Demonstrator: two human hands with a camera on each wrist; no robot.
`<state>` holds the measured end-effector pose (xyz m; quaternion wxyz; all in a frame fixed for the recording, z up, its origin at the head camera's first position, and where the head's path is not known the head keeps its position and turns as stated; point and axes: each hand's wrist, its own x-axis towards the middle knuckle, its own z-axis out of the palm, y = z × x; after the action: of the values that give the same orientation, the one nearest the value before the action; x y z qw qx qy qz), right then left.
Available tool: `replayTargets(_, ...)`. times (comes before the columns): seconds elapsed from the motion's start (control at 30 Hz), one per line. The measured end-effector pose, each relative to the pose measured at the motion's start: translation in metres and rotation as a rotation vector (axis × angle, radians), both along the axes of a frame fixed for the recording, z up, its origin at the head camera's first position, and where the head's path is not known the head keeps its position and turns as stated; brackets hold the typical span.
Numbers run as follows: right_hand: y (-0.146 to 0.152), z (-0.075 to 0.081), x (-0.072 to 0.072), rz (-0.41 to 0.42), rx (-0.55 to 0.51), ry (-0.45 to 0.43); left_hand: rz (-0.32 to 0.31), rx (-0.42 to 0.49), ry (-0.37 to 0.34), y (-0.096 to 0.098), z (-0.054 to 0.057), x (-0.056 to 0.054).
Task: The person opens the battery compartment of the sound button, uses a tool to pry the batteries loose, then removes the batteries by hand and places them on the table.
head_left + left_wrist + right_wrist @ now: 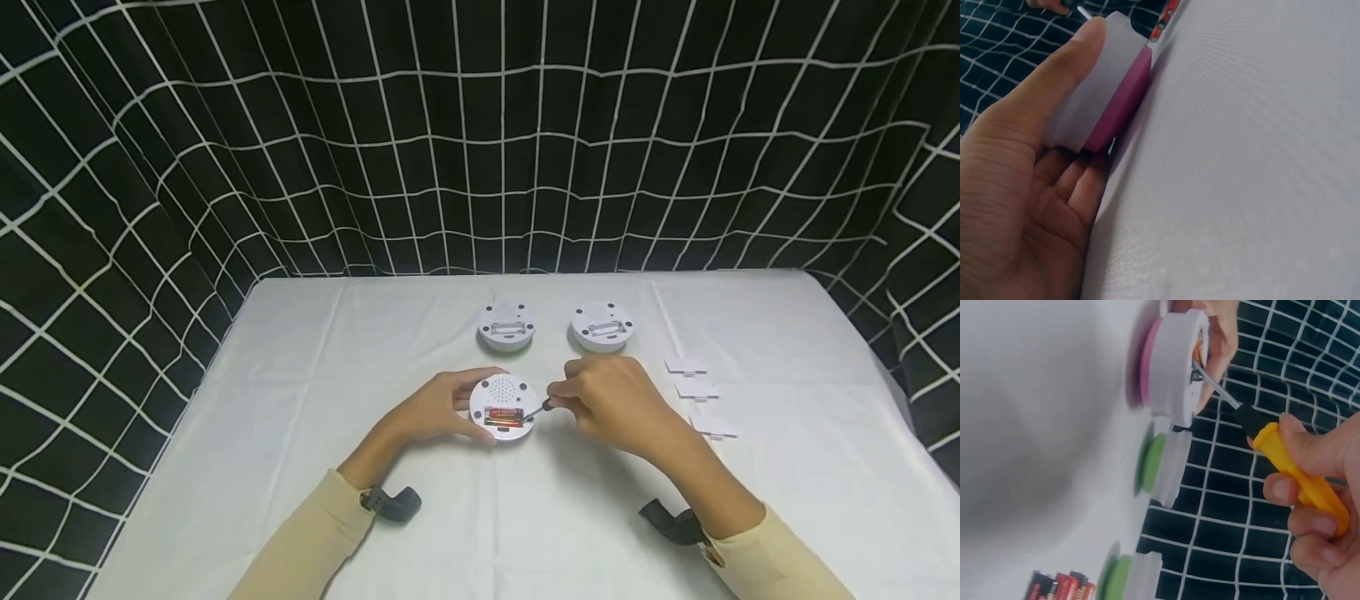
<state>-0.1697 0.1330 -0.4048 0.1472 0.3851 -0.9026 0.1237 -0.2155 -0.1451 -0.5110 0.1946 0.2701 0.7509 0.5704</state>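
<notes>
A round white device with speaker holes and a pink underside is tilted up off the white cloth. My left hand grips its rim, thumb on the near side and fingers around the far side. Red batteries lie in its uncovered compartment. My right hand holds a screwdriver with a yellow and black handle. Its metal shaft reaches the right end of the compartment, by the batteries. Whether the tip touches a battery or the compartment edge, I cannot tell.
Behind the hands stand two similar devices, one left and one right, with bare battery compartments and green undersides. Three white covers lie at the right. Several loose batteries rest on the cloth. Black netted curtains surround the table.
</notes>
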Motion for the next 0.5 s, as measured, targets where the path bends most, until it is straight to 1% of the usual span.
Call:
replayTargets(0.23, 0.0062, -0.0062, 0.0002, -0.013, -0.065, -0.010, 0.003, -0.010, -0.003, 0.0020, 0.0027, 0.0003)
replayTargets(0.33, 0.0072, -0.0071, -0.0001, -0.017, -0.067, -0.007, 0.004, -0.004, 0.003, 0.0020, 0.0025, 0.0000)
replayTargets(0.5, 0.0093, -0.0079, 0.0000, -0.024, -0.068, -0.016, 0.001, -0.016, -0.010, 0.0020, 0.0018, -0.0009)
